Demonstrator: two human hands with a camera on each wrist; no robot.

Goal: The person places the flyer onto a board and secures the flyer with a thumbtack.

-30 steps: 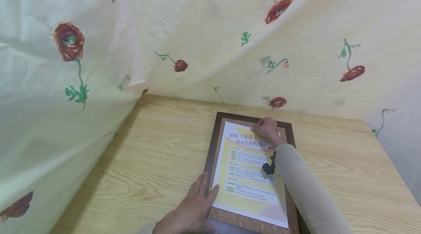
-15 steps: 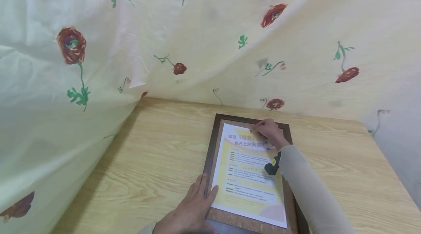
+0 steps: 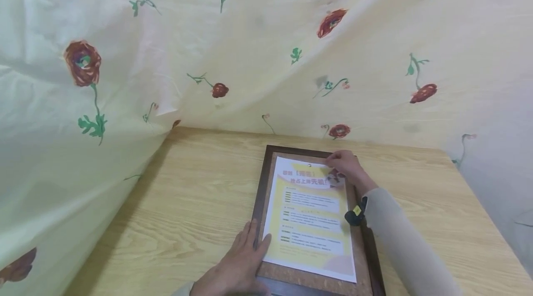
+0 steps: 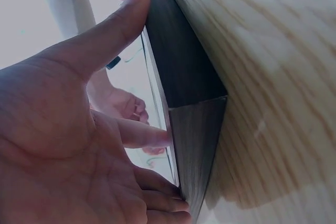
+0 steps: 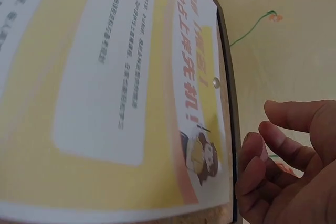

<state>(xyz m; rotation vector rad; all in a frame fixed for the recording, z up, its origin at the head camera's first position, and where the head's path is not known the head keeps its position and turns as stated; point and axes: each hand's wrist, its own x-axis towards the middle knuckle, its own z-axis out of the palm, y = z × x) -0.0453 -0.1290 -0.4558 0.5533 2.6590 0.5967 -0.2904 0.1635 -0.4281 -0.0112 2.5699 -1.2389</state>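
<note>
A printed sheet of paper point(image 3: 308, 212) lies on a cork board point(image 3: 306, 275) with a dark brown frame point(image 3: 262, 189). One round silver thumbtack point(image 5: 216, 83) sits at the middle of the sheet's top edge. My right hand point(image 3: 350, 169) is over the top right of the board, just right of the tack. In the right wrist view its fingers point(image 5: 252, 171) are loosely bent, with a gap to the thumb and nothing visible held. My left hand point(image 3: 237, 259) rests against the frame's lower left side, fingers fairly straight, thumb near the sheet's left edge.
The board lies on a light wood-grain table point(image 3: 200, 185). A cream sheet with printed red flowers point(image 3: 233, 55) hangs behind the table and along its left side. A black wrist-worn device point(image 3: 355, 216) shows at my right cuff.
My right hand has come off the top middle of the paper and shifted right, uncovering the thumbtack there. The left hand stays against the frame. The head view has turned slightly right.
</note>
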